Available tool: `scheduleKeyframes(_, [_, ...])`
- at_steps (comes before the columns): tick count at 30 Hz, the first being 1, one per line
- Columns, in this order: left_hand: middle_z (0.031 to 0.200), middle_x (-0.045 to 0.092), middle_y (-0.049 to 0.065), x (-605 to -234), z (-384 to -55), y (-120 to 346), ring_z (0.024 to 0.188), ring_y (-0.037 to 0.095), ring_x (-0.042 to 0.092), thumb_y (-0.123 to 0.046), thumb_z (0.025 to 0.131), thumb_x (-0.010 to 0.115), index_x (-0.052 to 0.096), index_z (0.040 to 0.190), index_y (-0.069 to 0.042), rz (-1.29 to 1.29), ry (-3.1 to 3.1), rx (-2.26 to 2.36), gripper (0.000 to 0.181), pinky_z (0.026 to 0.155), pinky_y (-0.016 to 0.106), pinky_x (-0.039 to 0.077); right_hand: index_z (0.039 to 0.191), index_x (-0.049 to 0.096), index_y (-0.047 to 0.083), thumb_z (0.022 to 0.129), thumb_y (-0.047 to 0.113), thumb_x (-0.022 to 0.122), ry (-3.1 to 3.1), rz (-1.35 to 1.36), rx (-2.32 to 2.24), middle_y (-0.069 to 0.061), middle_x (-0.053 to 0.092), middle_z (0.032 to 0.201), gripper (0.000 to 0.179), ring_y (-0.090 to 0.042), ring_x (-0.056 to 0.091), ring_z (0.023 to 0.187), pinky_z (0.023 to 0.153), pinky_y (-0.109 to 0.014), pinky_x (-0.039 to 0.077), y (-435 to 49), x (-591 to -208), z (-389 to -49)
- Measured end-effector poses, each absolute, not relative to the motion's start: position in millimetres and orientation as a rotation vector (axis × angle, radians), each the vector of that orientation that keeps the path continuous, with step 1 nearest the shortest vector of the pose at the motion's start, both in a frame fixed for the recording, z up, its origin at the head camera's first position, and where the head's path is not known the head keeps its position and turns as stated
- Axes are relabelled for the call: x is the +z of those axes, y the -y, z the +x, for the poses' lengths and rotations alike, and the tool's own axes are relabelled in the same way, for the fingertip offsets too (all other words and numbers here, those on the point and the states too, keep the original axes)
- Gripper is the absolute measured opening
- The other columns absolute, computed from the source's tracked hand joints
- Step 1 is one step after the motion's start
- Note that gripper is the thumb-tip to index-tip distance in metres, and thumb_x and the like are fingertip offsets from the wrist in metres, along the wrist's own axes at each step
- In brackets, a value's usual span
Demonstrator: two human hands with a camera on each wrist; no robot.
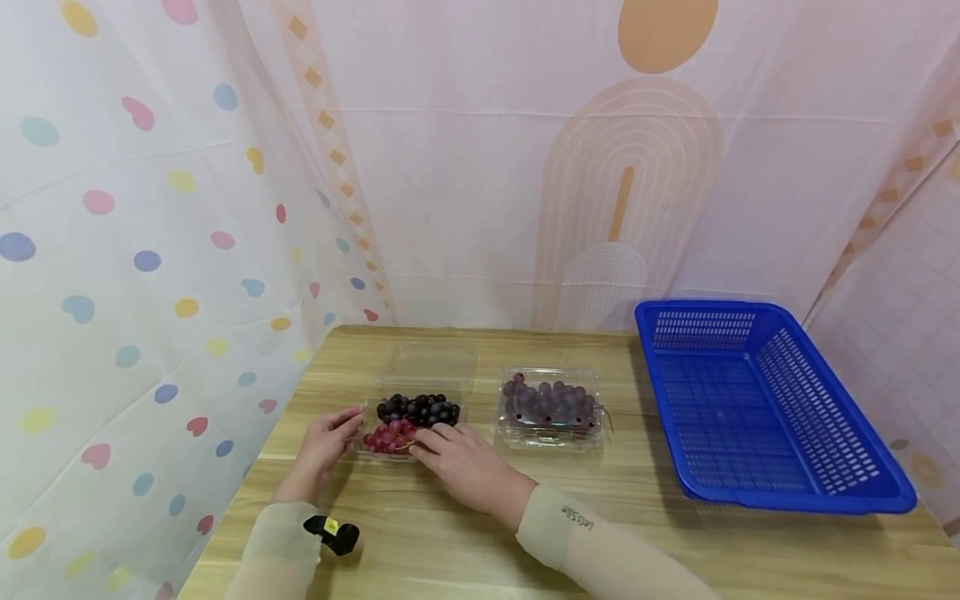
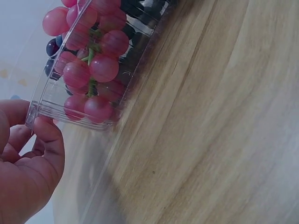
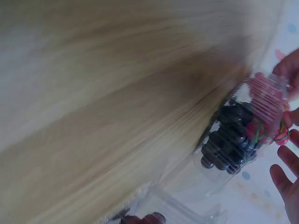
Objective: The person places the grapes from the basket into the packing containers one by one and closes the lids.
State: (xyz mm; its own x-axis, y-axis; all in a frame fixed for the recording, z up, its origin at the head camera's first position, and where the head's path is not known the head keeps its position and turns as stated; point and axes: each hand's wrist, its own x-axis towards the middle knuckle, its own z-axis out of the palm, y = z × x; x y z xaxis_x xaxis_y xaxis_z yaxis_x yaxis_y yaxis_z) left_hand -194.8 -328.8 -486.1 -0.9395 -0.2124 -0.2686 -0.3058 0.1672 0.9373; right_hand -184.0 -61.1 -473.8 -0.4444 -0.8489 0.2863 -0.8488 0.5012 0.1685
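A clear plastic clamshell box (image 1: 415, 390) stands with its lid raised at the back. Black grapes (image 1: 418, 408) lie in its far part, and a small bunch of red grapes (image 1: 388, 437) on a green stem lies in the near left part. My left hand (image 1: 330, 443) pinches the box's rim at the left corner, thumb and finger on either side of the plastic in the left wrist view. Over the near right side of the box reaches my right hand (image 1: 468, 467), its extended fingers (image 3: 288, 158) right at the red grapes and stem.
A closed clear box of purple grapes (image 1: 550, 404) sits to the right, a stem poking out of its side. Farther right stands a large blue plastic basket (image 1: 671, 433). The wooden table (image 1: 450, 542) meets patterned curtains at the back and left.
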Motion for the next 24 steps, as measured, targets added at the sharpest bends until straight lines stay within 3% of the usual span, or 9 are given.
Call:
scheduleKeyframes(7, [0.128,0.053,0.015,-486.6,-195.1,327.7,0.084,0.008,0.050,-0.019,0.099,0.049,0.044,0.139,0.000,-0.526,-2.407,1.841,0.045,0.066,0.020,0.047,0.132,0.057,0.020,0.098,0.019,0.051,2.477,1.352,-0.097,0.003,0.050,0.128,0.034,-0.015,0.050,0.112,0.095,-0.034,0.048,65.2,-480.4,-189.0])
scheduleKeyframes(14, [0.132,0.051,0.019,-484.2,-194.2,325.2,0.084,0.008,0.052,-0.015,0.098,0.051,0.045,0.138,0.000,-0.554,-2.417,1.856,0.043,0.065,0.019,0.048,0.118,0.067,0.018,0.096,0.015,0.053,2.511,1.315,-0.019,0.006,0.051,0.106,0.026,-0.013,0.050,0.097,0.086,-0.032,0.050,67.7,-480.3,-187.8])
scheduleKeyframes(24, [0.118,0.061,0.009,-484.2,-196.0,325.3,0.081,0.007,0.052,-0.013,0.098,0.052,0.046,0.138,0.001,-0.559,-2.405,1.878,0.043,0.064,0.020,0.048,0.132,0.054,0.017,0.096,0.016,0.052,2.452,1.299,-0.043,0.001,0.052,0.133,0.036,-0.019,0.048,0.125,0.099,-0.039,0.046,62.7,-478.9,-181.1])
